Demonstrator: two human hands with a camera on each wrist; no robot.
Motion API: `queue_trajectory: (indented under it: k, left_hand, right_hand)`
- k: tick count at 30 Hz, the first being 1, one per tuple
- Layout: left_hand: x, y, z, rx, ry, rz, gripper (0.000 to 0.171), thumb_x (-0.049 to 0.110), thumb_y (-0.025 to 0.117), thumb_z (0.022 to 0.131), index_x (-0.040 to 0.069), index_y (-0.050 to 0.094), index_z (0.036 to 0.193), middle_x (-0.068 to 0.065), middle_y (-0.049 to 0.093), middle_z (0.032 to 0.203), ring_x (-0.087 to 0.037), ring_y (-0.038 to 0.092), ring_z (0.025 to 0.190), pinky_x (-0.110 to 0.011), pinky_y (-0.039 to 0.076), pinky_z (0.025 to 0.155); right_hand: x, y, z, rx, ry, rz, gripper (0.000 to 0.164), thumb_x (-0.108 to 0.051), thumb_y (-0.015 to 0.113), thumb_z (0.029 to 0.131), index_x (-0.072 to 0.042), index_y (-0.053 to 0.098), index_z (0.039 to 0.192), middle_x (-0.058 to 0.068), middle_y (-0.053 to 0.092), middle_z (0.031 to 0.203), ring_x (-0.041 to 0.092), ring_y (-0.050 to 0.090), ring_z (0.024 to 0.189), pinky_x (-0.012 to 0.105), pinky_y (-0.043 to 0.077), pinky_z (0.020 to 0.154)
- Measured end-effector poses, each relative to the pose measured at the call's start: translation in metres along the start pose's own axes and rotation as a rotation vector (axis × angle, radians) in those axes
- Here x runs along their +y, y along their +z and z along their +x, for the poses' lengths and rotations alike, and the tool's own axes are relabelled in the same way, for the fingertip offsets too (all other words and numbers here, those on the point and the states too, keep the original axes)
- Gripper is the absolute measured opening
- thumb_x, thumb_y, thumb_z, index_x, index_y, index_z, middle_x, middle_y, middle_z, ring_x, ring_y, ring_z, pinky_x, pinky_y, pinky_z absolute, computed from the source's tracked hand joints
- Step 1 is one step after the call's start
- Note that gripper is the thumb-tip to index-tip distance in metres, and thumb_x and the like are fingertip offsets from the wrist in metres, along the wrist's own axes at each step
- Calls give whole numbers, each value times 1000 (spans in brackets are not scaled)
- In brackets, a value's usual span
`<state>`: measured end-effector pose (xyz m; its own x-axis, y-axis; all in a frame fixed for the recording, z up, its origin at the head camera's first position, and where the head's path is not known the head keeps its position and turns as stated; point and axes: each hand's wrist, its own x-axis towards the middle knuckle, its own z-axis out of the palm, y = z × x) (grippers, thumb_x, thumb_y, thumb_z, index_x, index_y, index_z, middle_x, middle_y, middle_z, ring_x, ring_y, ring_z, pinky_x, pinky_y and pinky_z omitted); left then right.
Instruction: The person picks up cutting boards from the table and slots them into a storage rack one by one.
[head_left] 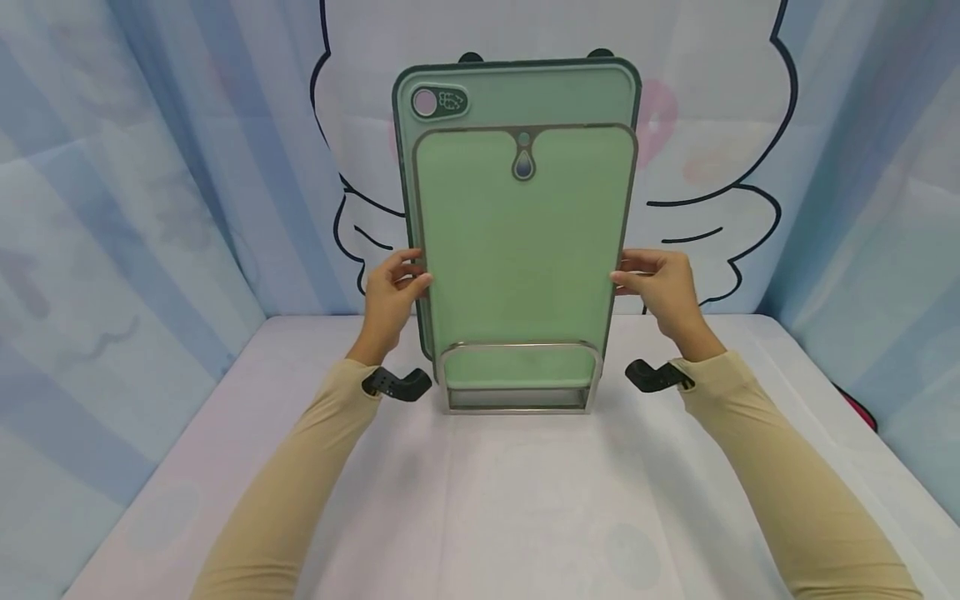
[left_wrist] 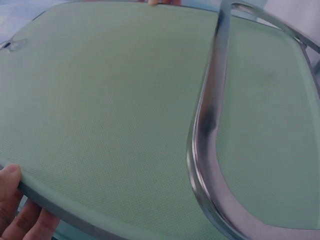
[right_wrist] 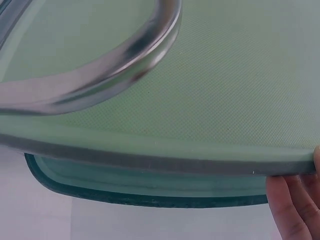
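A light green cutting board (head_left: 525,250) with a grey rim and a drop-shaped hole near its top stands upright behind the front loop of a metal rack (head_left: 520,343). My left hand (head_left: 388,296) pinches its left edge, thumb on the front face. On the opposite edge, my right hand (head_left: 663,292) pinches the board the same way. Behind it rises a taller green cutting board (head_left: 555,87), dark-rimmed, with a round hole in its upper left corner. The right wrist view shows fingers (right_wrist: 287,205) under the front board's edge. Whether the front board's bottom rests on the rack is unclear.
The rack stands on a table with a pale cloth (head_left: 525,500). Two dark rounded tips (head_left: 471,57) show above the rear board. Patterned curtains (head_left: 112,208) enclose the table at the back and both sides. A red and black item (head_left: 857,407) peeks out at the right edge.
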<state>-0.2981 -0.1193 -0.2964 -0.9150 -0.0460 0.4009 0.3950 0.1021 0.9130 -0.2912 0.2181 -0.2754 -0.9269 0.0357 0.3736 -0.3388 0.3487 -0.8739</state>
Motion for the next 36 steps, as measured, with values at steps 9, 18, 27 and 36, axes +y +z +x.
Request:
queue_trajectory:
  k: [9, 18, 27, 36]
  left_hand:
    - [1, 0, 1, -21, 3, 0, 37, 1, 61, 89, -3, 54, 125, -3, 58, 94, -1, 61, 73, -17, 52, 68]
    - [0, 0, 1, -45, -25, 51, 37, 3, 59, 90, 0, 53, 127, -5, 59, 97, 1, 61, 74, -17, 53, 69]
    - [-10, -1, -2, -82, 135, 269, 40, 8, 58, 93, 1, 50, 131, -21, 59, 116, -29, 62, 106, -34, 52, 91]
    - [-26, -12, -24, 0, 386, 846, 52, 20, 56, 95, 10, 40, 143, -18, 48, 137, -36, 55, 115, -48, 51, 87]
  right_hand:
    - [2, -2, -1, -17, -6, -26, 37, -4, 65, 87, 11, 58, 120, -21, 61, 76, -5, 65, 66, 17, 56, 66]
    - [2, -4, -3, -23, 5, -41, 37, -4, 65, 87, 11, 58, 120, -22, 60, 76, -6, 64, 66, 19, 56, 67]
    - [5, -9, -7, -62, -13, -136, 38, -13, 61, 91, 5, 56, 125, 6, 68, 101, 0, 67, 79, 21, 57, 73]
    - [19, -2, -20, -92, -128, -493, 44, -22, 54, 96, 1, 48, 133, 25, 58, 125, 41, 58, 112, 53, 47, 93]
